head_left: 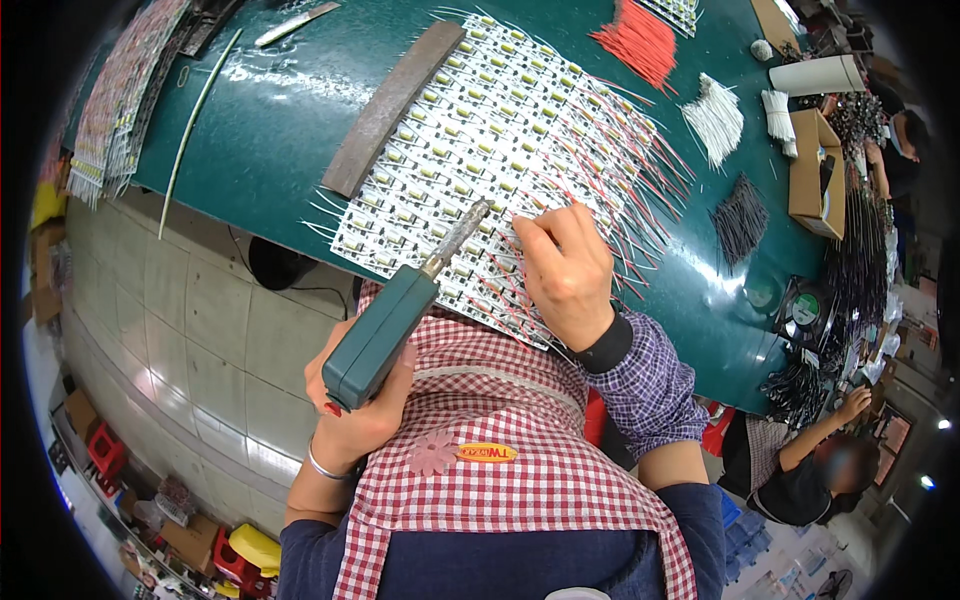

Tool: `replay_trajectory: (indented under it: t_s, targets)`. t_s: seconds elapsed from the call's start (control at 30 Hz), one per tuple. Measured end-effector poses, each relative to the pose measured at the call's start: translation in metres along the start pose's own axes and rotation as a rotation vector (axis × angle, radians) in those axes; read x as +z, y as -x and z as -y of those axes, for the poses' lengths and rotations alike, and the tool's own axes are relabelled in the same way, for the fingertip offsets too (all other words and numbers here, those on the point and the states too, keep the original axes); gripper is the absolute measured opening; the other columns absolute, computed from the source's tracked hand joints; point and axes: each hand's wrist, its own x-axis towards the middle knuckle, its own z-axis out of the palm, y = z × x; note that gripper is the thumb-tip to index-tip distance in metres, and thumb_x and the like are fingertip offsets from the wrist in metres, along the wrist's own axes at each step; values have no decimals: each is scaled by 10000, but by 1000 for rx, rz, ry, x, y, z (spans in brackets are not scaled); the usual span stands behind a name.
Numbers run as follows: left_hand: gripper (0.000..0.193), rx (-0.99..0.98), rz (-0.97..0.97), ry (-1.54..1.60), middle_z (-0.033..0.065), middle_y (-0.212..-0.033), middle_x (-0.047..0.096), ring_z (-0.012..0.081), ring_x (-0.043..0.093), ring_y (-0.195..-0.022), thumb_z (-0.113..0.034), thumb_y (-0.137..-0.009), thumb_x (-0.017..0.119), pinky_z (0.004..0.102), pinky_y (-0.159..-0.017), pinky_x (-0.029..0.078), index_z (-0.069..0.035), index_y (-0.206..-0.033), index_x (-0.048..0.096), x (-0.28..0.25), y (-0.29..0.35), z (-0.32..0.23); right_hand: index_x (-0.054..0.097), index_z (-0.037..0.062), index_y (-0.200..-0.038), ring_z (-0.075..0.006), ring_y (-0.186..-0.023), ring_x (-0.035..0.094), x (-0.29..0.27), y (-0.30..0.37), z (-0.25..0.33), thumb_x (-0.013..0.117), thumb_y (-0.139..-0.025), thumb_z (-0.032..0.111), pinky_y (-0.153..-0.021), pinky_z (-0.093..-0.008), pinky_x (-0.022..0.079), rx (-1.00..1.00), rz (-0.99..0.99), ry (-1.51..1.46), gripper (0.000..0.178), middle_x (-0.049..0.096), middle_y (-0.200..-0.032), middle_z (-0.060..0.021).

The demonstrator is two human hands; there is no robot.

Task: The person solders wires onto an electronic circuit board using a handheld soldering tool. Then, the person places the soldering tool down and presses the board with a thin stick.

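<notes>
My left hand (368, 395) is wrapped round the green handle of a soldering gun (385, 325). The gun's metal tip reaches over a white sheet of small circuit boards (470, 130), each with a yellowish part on it. My right hand (570, 275) is pinched just to the right of that tip, its fingertips closed on what looks like a thin wire, mostly hidden. Red and white wires (640, 180) stick out from the sheet's right side, and several more lie under and beside my right hand. A brown flat bar (395, 110) lies along the sheet's left edge.
On the green table (270, 170) lie bundles of red wires (640, 45), white wires (714, 118) and black wires (740, 220). A cardboard box (815, 175) stands at the right. Finished-looking wired sheets (120, 100) are stacked far left. Another person (815, 470) is at the lower right.
</notes>
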Motion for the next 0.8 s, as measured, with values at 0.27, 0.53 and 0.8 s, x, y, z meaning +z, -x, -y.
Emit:
replay_trajectory:
  t_s: [0.27,0.53,0.8]
  targets:
    - [253,19,-12,-23,181,-1003,713,243,715,-774,55,-763,766,302,-685,556,71,-1008,707,-4,11,5,714,-3,-984,-240,-743,564,-10,6,14,700,-688,-34,-625,-360,466,16,-19,-38,297,562,-795,-61]
    - [266,69,19,-26,169,-998,714,227,713,-789,61,-762,766,299,-700,555,81,-1017,690,-4,10,6,724,16,-970,-245,-705,567,-7,9,16,730,-691,-99,-598,-362,468,49,38,-62,302,574,-766,-72]
    - [251,43,46,23,141,-934,700,207,694,-757,56,-772,759,289,-675,537,70,-1009,677,-2,8,7,700,2,-966,-235,-719,531,-4,9,16,705,-720,-21,-610,-363,455,33,43,-38,247,505,-769,-66]
